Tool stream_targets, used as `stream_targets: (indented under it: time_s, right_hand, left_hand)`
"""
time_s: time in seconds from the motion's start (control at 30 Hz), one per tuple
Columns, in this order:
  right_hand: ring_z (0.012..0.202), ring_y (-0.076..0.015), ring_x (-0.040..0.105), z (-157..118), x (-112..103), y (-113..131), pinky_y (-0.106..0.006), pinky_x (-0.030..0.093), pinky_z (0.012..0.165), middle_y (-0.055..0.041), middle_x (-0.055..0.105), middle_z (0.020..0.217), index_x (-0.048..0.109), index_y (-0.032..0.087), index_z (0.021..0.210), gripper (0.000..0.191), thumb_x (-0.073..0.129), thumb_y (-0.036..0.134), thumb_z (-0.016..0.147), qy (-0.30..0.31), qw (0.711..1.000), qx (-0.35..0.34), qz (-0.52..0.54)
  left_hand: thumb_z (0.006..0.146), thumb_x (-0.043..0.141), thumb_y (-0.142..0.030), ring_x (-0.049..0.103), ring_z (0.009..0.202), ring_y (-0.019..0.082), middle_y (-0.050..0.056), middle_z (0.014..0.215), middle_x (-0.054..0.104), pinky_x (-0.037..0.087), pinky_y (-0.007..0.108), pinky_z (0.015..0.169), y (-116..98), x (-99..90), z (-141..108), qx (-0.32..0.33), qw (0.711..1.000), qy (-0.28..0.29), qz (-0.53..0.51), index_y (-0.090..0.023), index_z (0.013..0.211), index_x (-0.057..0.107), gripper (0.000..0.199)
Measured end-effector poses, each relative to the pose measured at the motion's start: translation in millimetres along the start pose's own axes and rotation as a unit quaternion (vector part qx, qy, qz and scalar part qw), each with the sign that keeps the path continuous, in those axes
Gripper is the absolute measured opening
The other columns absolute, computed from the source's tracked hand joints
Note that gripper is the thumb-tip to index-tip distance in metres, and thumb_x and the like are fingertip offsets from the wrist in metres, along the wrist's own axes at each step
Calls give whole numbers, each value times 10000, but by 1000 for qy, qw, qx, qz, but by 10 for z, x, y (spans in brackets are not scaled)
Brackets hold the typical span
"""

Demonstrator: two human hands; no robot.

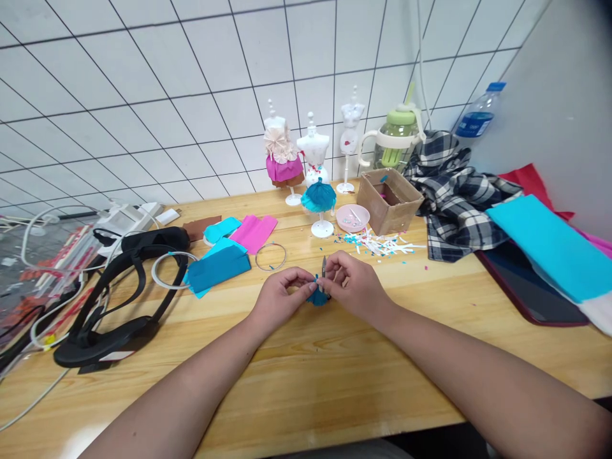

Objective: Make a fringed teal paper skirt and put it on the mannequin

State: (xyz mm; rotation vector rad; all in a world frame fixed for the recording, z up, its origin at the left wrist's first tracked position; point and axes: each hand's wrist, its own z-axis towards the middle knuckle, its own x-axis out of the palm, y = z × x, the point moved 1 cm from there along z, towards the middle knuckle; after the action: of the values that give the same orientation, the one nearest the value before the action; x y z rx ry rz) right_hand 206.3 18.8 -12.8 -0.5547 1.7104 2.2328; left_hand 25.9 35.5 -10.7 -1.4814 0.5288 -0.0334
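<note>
My left hand pinches the top of a small gathered piece of teal crepe paper over the wooden table. My right hand is closed on a small pair of scissors, blades pointing away from me. Its thumb and fingertips are close against the paper; whether they also grip it is hard to tell. Just ahead stands a white mini dress form wearing a teal paper skirt. A second dress form has a beige top and a magenta skirt, and a third is undressed.
White and blue paper scraps lie by a pink dish and a cardboard box. Folded teal paper, wire rings and a black headset strap are left. A plaid cloth and a dark tablet lie right.
</note>
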Motion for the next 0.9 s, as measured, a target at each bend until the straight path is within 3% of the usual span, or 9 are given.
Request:
stream_targets:
  time_s: [0.1,0.2,0.27,0.37,0.43,0.67,0.9]
  right_hand:
    - [665,-110,586,17,-4,-16,-239,459,626,-8,682,876,671,221,997,167,625,234,837,26,999,-40,-4]
    - [693,-125,593,30,-5,-13,-245,458,634,-6,679,773,701,205,845,80,624,206,825,52,998,-45,-12]
    - [658,-126,593,37,-7,-14,-245,470,601,-6,669,734,694,193,835,84,625,238,819,64,997,8,37]
    - [621,-124,599,45,-10,-26,-241,487,518,-28,678,861,667,192,1064,287,621,336,821,83,980,108,145]
    - [612,-120,595,50,-11,-35,-240,490,502,-38,676,902,652,184,1112,360,650,358,796,91,975,130,158]
    - [672,-121,593,42,15,-44,-249,486,635,-12,698,823,710,195,884,113,693,235,780,65,998,2,14]
    - [671,-128,588,42,-26,-32,-256,449,622,-9,669,758,710,201,842,88,625,187,826,51,995,-49,-72]
  left_hand:
    - [770,685,-345,651,731,177,31,761,720,508,283,714,-21,-1,-5,14,999,8,35,-170,777,689,175]
    - [769,686,-329,658,746,180,29,758,728,507,282,737,-36,5,-11,10,999,12,51,-171,769,695,159]
    - [770,685,-334,660,735,179,29,755,729,509,280,722,-31,10,-10,-1,999,16,43,-170,778,695,164]
    - [764,687,-357,657,695,176,36,749,725,510,276,665,-1,12,0,-21,1000,13,7,-165,788,682,194]
    - [752,696,-364,655,683,175,40,746,723,511,276,646,24,11,8,-30,999,6,-13,-161,791,676,208]
    - [749,698,-345,654,705,169,42,773,728,510,269,673,24,12,1,-20,1000,14,6,-158,784,691,191]
    - [746,696,-338,674,739,185,44,810,753,527,278,696,32,17,5,-34,999,17,6,-165,847,728,203]
